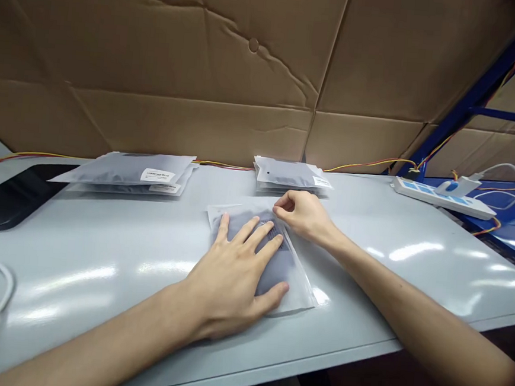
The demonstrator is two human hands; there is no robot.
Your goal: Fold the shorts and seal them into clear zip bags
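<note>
We see the frosted pouch lying flat at the centre of the frame, on the pale, glossy table, with a dark content showing through its film. Our left hand is spread wide, palm down over the pouch. Our right hand is narrow, thumb and forefinger drawn together at the upper right corner; whether film lies between them we cannot tell.

We judge the pouch light, its film soft, smooth and rather slippery on this surface; how stiff or fragile the content is, we cannot tell. We would best take hold at the unfilled margin toward the lower right, or pinch an upper corner, with a flat palm as anchor.

Similar pouches lie in a left stack, upper left, and a smaller stack, upper centre; a power strip rests at upper right.
</note>
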